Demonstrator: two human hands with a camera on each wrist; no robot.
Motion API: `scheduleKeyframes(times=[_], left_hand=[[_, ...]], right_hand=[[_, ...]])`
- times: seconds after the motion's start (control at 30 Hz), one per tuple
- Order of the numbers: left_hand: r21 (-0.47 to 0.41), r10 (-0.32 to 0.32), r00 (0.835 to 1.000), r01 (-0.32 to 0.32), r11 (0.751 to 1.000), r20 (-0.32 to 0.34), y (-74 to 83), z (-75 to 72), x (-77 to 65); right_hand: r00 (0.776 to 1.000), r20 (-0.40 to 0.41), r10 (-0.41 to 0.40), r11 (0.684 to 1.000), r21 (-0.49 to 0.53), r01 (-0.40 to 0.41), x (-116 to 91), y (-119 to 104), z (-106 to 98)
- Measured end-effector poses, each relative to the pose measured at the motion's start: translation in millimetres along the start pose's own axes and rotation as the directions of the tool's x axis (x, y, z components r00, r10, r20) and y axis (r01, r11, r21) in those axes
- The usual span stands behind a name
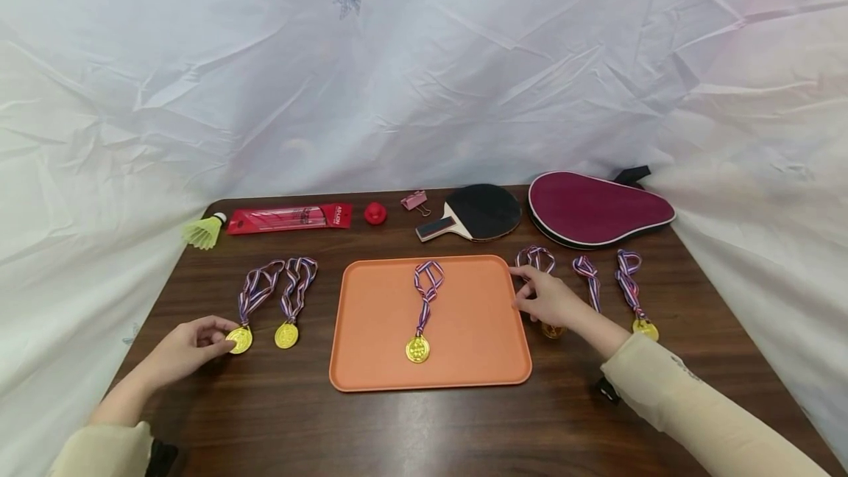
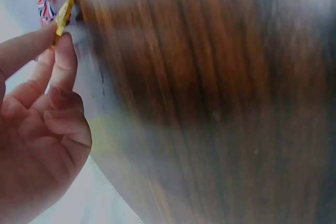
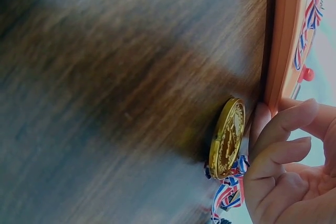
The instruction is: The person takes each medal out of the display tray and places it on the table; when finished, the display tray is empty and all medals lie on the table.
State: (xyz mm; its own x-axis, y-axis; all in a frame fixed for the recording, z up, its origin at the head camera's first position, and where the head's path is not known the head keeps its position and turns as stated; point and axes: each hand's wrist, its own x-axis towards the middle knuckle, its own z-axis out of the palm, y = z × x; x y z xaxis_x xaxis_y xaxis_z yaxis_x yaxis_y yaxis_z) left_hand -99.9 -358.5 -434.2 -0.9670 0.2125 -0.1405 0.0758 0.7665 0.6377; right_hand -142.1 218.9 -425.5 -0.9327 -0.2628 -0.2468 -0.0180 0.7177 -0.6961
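On the table's left, my left hand (image 1: 188, 347) pinches the disc of a gold medal (image 1: 240, 340) between thumb and fingers; the disc shows edge-on in the left wrist view, held by the fingertips. Its striped ribbon (image 1: 255, 293) trails away from me beside a second gold medal (image 1: 287, 336). At the right side of an orange tray (image 1: 371, 315), my right hand (image 1: 546, 299) grips the rim with its fingertips. One gold medal (image 1: 417, 349) lies on that tray. Partly hidden under my right hand is another medal (image 3: 228, 140), resting on the table.
Two more medals (image 1: 645, 328) lie farther right. Along the back edge are a shuttlecock (image 1: 203, 232), a red packet (image 1: 288, 218), a small red object (image 1: 375, 213), a pink binder clip (image 1: 414, 201), a table tennis bat (image 1: 486, 212) and a maroon bat case (image 1: 589, 208).
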Motion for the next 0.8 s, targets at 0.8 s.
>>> scheduleKeyframes(times=[0.8], left_hand=[[0.239,-0.028,0.995,0.050,0.970,-0.097,16.2,3.1,-4.2]], right_hand=[[1.000,-0.003,-0.013,1.000,0.010,0.013,-0.9,0.4,1.1]])
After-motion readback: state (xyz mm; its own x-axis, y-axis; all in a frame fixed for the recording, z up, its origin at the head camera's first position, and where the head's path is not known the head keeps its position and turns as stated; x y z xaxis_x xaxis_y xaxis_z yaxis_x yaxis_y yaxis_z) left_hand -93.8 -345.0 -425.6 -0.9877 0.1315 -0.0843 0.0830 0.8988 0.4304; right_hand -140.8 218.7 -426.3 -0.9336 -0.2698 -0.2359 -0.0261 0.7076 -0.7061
